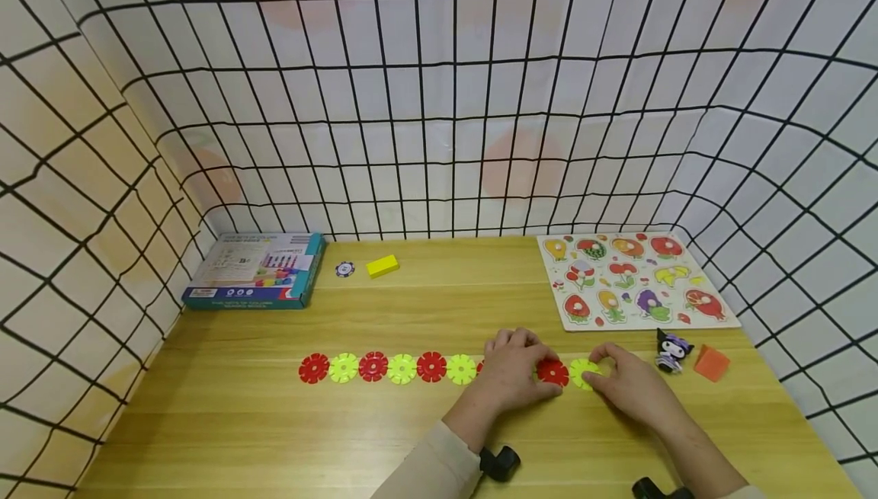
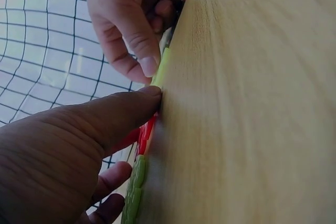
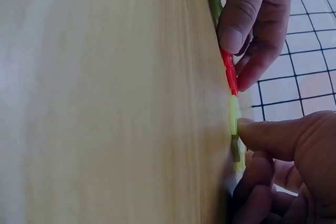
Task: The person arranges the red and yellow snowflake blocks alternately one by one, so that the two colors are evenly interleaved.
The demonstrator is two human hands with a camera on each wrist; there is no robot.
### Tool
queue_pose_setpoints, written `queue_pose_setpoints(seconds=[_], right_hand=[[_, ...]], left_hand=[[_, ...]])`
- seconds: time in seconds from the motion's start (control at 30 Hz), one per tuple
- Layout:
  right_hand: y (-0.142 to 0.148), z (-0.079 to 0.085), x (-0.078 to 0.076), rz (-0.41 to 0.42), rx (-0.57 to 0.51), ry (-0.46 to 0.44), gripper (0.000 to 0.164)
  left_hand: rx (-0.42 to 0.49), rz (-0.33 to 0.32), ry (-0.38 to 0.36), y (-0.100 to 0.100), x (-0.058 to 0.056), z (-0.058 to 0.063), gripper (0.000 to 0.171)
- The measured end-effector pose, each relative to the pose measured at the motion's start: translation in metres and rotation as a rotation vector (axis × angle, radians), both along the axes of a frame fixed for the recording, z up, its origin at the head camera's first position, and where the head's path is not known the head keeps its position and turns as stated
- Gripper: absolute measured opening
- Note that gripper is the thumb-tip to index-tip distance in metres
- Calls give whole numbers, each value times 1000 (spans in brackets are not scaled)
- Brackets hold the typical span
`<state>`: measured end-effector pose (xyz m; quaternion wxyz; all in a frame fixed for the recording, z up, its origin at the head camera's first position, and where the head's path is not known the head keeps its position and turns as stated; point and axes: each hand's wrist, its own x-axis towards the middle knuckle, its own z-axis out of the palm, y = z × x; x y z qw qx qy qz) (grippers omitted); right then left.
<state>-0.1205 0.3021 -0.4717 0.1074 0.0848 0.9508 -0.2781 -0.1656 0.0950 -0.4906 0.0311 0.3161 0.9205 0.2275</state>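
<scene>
A straight row of alternating red and yellow-green notched plastic discs lies on the wooden table, a red disc (image 1: 314,368) at its left end. My left hand (image 1: 511,369) covers part of the row. Its thumb and a forefinger hold the edges of a red disc (image 1: 552,372) near the right end. Thumb and forefinger of my right hand (image 1: 634,388) pinch the last yellow-green disc (image 1: 583,372), right beside that red one. In the right wrist view the yellow-green disc (image 3: 233,115) lines up with the red disc (image 3: 229,72), edge against edge.
A fruit puzzle board (image 1: 638,282) lies at the back right, a small figurine (image 1: 671,351) and an orange block (image 1: 712,363) in front of it. At the back left are a flat box (image 1: 254,270), a round chip (image 1: 344,270) and a yellow block (image 1: 382,266). Grid-patterned cloth surrounds the table.
</scene>
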Motion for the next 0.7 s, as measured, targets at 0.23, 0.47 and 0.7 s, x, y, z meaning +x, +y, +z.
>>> queue_pose_setpoints(seconds=[0.23,0.47,0.7], right_hand=[[-1,2,-2,33,-47,-4,39],[5,-3,0,-4,-160,-33,49],[6,-2,2,-9,-116,-23,54]], left_hand=[[-13,6,-10,-3,0,2,41],[-16,-39,-13,-10,2,5,52],[-17,-71,-14,-42,11,7,51]])
